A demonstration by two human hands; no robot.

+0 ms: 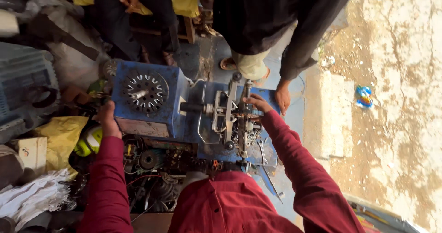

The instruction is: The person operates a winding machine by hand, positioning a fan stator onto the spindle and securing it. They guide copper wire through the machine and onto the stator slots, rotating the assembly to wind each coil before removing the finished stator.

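One blue machine (152, 106) is sitting across the middle of the view, on a cluttered worktop (152, 182) of motor parts and wires. Its long axis is running left to right. One round slotted disc (144, 93) with a short shaft at its centre is facing up toward the camera on the boxy left end; one metal linkage frame (230, 118) is occupying the right end.

Two hands in red sleeves are working well apart. Left hand (108, 120) is pressing against the machine's left edge; whether the fingers are curling around anything cannot be told. Right hand (258, 103) is resting on the far right part of the linkage, fingers bent, grip unclear.

One other person in dark clothing is standing beyond the machine, one hand (282, 96) touching its far right corner. A second person is sitting at upper left. One yellow-green roll (90, 141) is lying just below the left hand.
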